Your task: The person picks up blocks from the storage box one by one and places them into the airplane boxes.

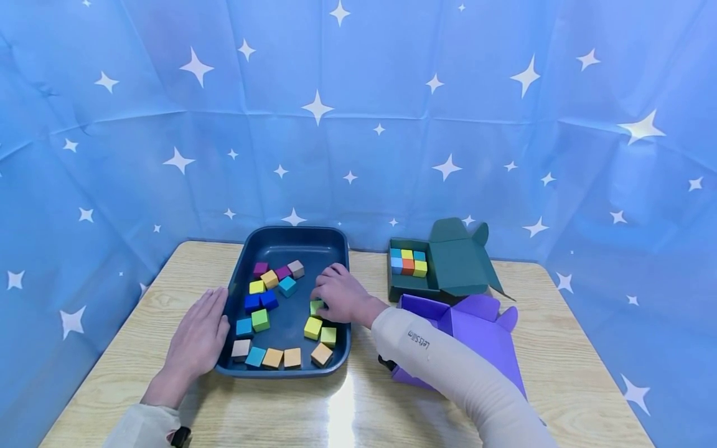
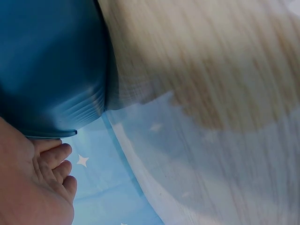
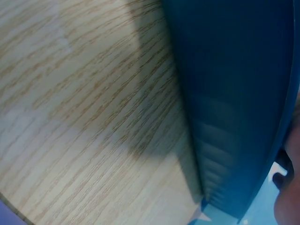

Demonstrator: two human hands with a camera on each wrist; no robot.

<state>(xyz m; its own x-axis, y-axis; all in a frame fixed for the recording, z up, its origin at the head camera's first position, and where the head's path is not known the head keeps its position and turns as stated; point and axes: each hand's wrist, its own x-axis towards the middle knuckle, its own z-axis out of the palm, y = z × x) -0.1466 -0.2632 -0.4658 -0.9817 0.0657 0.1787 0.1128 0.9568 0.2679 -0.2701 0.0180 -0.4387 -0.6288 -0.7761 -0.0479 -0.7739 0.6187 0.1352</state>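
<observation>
A dark blue tray (image 1: 287,374) stands on the table with several coloured cubes in it, among them blue cubes (image 1: 269,300), a yellow cube (image 1: 313,328) and a teal cube (image 1: 287,286). My left hand (image 1: 197,334) rests against the tray's left rim, its fingers straight and together. Reaching in over the right rim, my right hand (image 1: 342,297) has its fingers bent and pinches a light green cube (image 1: 316,307) between thumb and fingers, partly hiding it. In the left wrist view, the left fingers (image 2: 58,161) lie under the tray's rim.
Behind on the right, an open dark green box (image 1: 412,292) holds rows of cubes. An open purple box (image 1: 487,336) lies in front of it, partly hidden by my right sleeve (image 1: 442,358). A blue starred cloth (image 1: 370,155) hangs around the wooden table (image 1: 269,410).
</observation>
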